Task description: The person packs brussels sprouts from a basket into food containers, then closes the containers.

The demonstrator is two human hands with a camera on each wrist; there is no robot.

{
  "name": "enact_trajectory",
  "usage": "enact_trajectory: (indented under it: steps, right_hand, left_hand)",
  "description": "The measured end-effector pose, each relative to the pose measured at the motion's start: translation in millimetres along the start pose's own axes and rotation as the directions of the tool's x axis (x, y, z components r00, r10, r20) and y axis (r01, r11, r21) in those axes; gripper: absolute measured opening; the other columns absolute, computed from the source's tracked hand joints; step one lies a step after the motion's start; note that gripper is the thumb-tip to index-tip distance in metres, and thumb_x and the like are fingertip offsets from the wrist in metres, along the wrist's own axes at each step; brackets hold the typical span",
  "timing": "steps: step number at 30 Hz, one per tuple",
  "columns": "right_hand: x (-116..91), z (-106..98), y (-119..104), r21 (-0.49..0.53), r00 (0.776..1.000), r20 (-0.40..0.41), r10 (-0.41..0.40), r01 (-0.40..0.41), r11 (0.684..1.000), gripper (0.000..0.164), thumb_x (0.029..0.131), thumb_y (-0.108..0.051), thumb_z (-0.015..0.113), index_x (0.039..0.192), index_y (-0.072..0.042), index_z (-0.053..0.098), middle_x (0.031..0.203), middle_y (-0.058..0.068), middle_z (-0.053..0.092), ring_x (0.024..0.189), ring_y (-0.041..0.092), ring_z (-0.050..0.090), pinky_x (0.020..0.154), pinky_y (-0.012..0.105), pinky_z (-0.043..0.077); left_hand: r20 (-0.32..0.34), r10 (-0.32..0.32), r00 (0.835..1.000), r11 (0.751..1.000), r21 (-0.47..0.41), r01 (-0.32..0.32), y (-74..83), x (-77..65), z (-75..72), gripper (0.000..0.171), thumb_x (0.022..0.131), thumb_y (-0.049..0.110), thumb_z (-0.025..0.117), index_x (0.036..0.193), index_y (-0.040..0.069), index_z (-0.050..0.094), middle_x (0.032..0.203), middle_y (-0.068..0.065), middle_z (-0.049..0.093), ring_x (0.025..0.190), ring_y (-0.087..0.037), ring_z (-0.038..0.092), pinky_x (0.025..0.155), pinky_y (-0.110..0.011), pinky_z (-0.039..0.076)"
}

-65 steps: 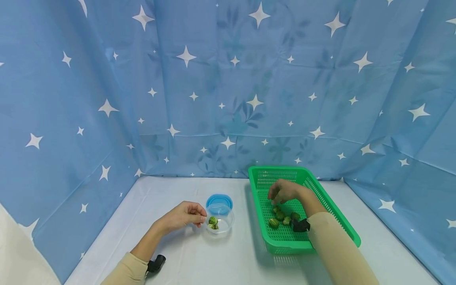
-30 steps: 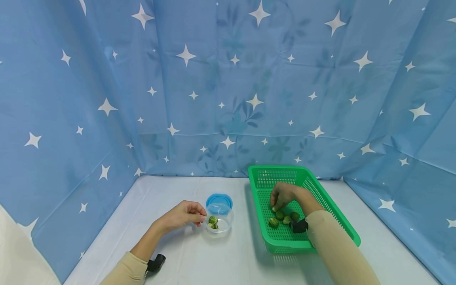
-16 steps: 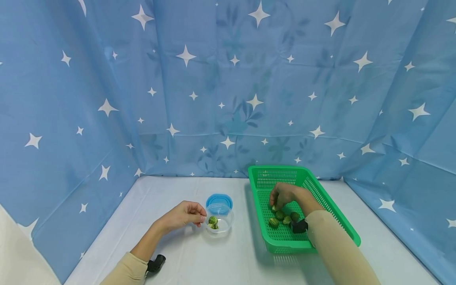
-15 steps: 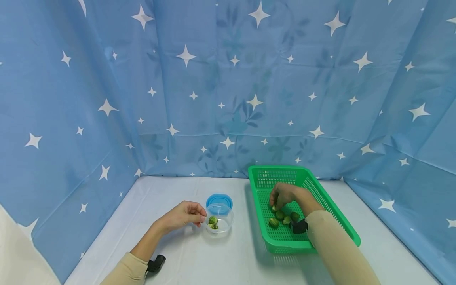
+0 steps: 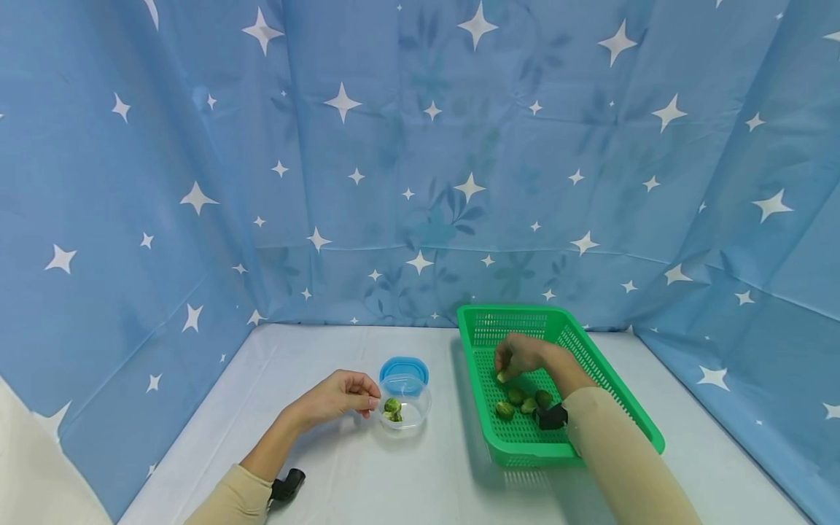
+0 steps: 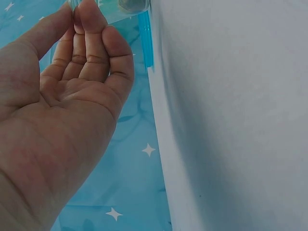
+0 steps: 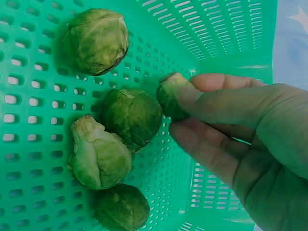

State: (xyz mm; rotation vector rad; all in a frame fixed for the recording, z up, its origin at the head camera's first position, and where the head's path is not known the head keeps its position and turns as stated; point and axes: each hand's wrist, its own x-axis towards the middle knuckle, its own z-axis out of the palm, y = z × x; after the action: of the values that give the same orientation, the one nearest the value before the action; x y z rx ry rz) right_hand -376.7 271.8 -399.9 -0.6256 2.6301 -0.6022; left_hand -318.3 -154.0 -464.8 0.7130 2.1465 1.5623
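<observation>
While the left hand [image 5: 341, 396] pinches the rim of the clear container [image 5: 415, 415] on the tabletop [image 5: 354, 481], the right hand [image 5: 523, 352], pinching a Brussels sprout [image 7: 167, 98] inside the green basket [image 5: 538, 451], needs only a light, even grip.

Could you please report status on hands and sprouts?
Right hand pinching a sprout inside green basket. Left hand holding clear tub. Basket's wall between sprout and tub.

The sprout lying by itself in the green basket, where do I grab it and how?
I'd reach down through the open top of the green basket and pinch the lone sprout across its widest middle. It's round, and a gap separates it from the other loose sprouts, so there should be room on both sides.
</observation>
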Motion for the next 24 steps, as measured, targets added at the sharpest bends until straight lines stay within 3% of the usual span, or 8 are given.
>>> enact_trajectory:
  steps: [13,24]
  right_hand:
    - [7.1,-3.0,6.1,0.003,0.984,-0.079,-0.157,0.158,0.987,0.01,0.097,-0.007,0.073,0.104,0.0,0.072,0.099,0.009,0.073,0.086,0.015,0.066,0.074,0.036,0.057]
    - [9.0,-7.0,2.8,0.058,0.966,-0.183,-0.181,0.195,0.979,0.012,0.097,-0.007,0.073,0.107,-0.001,0.073,0.102,0.011,0.074,0.092,0.019,0.069,0.082,0.043,0.059]
  left_hand:
    - [0.003,0.01,1.0,1.0,0.004,-0.01,-0.5,0.4,-0.3,0.031,0.102,0.017,0.069,0.118,-0.01,0.066,0.1,-0.027,0.069,0.084,-0.018,0.068,0.083,-0.041,0.058]
    - [0.012,0.015,1.0,1.0,-0.006,-0.015,-1.4,0.0,-1.1,0.033,0.102,0.018,0.069,0.118,-0.011,0.065,0.097,-0.022,0.07,0.084,-0.016,0.069,0.083,-0.041,0.059]
